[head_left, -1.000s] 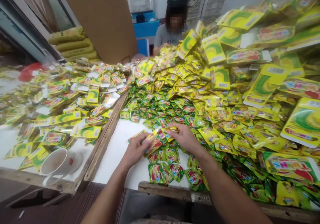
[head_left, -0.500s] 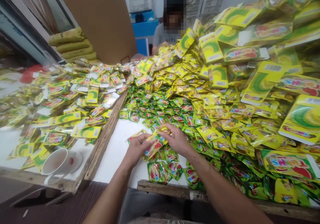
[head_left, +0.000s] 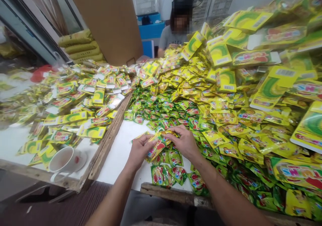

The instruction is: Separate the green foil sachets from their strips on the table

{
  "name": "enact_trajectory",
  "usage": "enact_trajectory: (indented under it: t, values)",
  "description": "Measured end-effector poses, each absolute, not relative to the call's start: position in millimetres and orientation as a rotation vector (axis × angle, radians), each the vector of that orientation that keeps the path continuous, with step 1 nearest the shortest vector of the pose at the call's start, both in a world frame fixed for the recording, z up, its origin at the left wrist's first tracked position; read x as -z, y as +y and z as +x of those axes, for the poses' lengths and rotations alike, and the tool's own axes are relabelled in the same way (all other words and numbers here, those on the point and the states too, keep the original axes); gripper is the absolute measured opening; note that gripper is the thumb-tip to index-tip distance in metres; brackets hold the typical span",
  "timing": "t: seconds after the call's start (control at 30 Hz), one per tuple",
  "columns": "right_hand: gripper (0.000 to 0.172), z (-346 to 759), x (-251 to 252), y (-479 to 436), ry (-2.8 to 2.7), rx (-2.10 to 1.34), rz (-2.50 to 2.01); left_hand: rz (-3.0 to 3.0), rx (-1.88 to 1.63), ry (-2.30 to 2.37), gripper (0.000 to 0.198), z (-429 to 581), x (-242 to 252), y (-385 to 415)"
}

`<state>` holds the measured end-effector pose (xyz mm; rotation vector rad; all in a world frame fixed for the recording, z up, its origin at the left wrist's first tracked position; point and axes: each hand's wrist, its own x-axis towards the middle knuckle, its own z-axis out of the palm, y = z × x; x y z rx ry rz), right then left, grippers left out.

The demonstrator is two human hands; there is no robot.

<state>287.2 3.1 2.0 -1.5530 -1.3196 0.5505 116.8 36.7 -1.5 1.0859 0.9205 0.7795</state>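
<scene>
Between my two hands is a yellow and green printed carton (head_left: 159,146), held slanted above the white tabletop (head_left: 114,159). My left hand (head_left: 141,150) pinches its left side, thumb on the printed face. At the carton's upper right end, the fingers of my right hand (head_left: 182,140) are closed on the edge; what they grip inside, if anything, is hidden. Just below lie several green candy sachets (head_left: 159,175) on the white surface. Behind and to the right spreads a heap of green sachets (head_left: 168,105), with yellow sachets (head_left: 226,115) piled against it.
Filled-looking cartons (head_left: 67,118) cover the left table, beside a white mug (head_left: 65,160). A wooden strip (head_left: 108,138) divides the tables. Flat cartons (head_left: 274,81) top the heap at right. Another person (head_left: 171,38) sits across, behind the pile. Yellow sacks (head_left: 80,46) are stacked behind.
The whole view has shifted slightly, so things appear further right. My right hand has turned a little at the carton's end; both hands still hold the carton.
</scene>
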Motion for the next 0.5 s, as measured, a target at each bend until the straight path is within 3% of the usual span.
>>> enact_trajectory:
  t: [0.13, 0.5]
  values:
    - [0.016, 288.6, -1.1, 3.4, -1.366, -0.652, -1.566, 1.168, -0.756, 0.928, 0.026, 115.6, 0.8, 36.7]
    - [0.021, 283.6, -4.1, 1.7, -1.314, -0.726, -1.501, 1.023, -0.768, 0.885, 0.028, 114.7, 8.5, 39.6]
